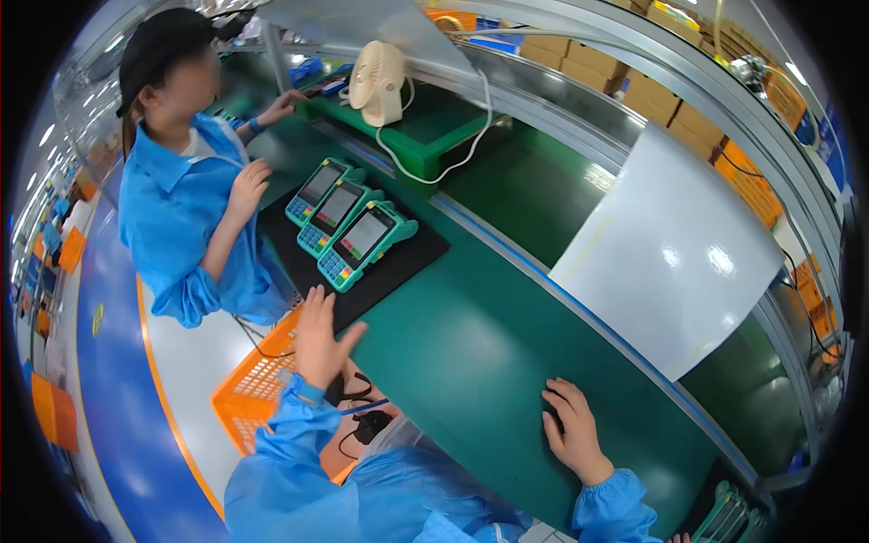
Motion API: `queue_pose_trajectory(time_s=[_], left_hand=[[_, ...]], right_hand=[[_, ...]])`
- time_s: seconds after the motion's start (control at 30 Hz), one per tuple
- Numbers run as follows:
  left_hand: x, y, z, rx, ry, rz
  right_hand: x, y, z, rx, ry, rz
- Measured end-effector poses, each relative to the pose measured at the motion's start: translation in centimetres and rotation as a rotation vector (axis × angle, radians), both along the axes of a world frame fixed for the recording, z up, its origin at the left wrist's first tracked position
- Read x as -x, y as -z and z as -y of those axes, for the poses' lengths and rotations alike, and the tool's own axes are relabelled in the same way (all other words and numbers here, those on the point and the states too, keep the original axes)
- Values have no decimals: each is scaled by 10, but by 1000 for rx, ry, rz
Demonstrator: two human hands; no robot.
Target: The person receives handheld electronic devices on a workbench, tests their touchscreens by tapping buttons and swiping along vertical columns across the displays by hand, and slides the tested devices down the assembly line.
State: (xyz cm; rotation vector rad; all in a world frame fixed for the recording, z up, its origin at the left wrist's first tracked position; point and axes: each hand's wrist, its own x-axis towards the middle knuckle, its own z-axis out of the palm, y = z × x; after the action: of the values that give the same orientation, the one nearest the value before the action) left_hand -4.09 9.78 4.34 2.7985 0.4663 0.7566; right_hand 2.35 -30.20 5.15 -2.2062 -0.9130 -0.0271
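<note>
Nearest the camera was the wearer's loose blue cloth smock (380, 498), its gathered cuffs framing two bare hands. Just beside the near edge of a black rectangular mat (398, 262), the landmark here, was the left hand (324, 342), open with fingers spread and thumb out, holding nothing visible; whether its fingertips touched the mat could not be told. Well to the mat's right, the right hand (572, 434) lay palm down on a smooth green worktop (471, 362), fingers loosely bent, with no object seen in its grasp.

On the mat, three teal-cased handheld card terminals (364, 237) with screens and keypads stood tilted in a close row. A careless forward sweep of the left hand could have knocked the nearest one into its neighbours; a pull toward the body might have tipped it off the worktop, since an orange perforated plastic basket (258, 389) sat lower, just off the mat's near side.

Left of the mat stood a co-worker in blue (181, 226), a raised hand (249, 188) limiting room there. Beyond the mat were a cream desk fan (376, 86) and its looping white cable (486, 100). A glossy pale sheet (674, 262) blocked the space to its far right.
</note>
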Motion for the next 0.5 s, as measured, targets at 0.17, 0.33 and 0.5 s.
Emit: queue_pose_trajectory(time_s=[0.17,0.33,0.5], left_hand=[[-7,-4,-61,-551,427,223],[-39,-35,-49,-507,737,179],[-48,-27,-22,-673,712,229]], right_hand=[[4,4,4,-24,-25,-18],[5,12,10,-16,-5,75],[8,15,7,-46,12,125]])
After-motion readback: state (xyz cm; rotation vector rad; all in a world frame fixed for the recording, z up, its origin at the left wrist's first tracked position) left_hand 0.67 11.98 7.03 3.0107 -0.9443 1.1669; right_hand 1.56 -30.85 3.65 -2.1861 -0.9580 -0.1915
